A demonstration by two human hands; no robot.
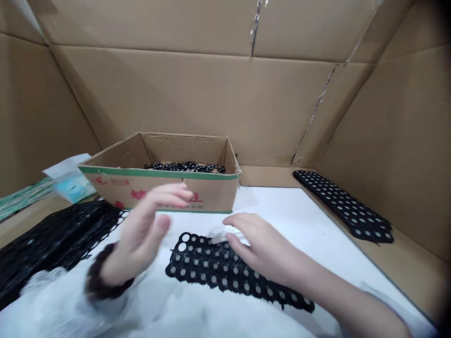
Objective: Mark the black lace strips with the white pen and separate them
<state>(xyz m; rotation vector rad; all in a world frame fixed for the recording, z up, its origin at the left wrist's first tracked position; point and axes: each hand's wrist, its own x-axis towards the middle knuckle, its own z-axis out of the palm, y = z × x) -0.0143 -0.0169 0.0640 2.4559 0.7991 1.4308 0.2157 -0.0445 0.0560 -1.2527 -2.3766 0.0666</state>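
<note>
My left hand (144,227) is raised in front of the carton, blurred, with its thumb and fingers apart and nothing between them. Below and between the hands lies a black sheet (218,267) with rows of round holes, most of them filled with grey discs. Two holes at its far left corner show white. Over the sheet's far edge, my right hand (259,241) has its thumb and fingers closed around a thin, whitish, see-through stick (221,238). The stick's exact kind is too blurred to tell.
An open cardboard box (169,188) with black ringed pieces (186,167) stands at the back. Stacked black sheets with discs (341,202) lie at the right. At the left are black netted sheets (59,230), a plastic bag (72,180) and green strands (26,197). Cardboard walls (183,89) surround the white table.
</note>
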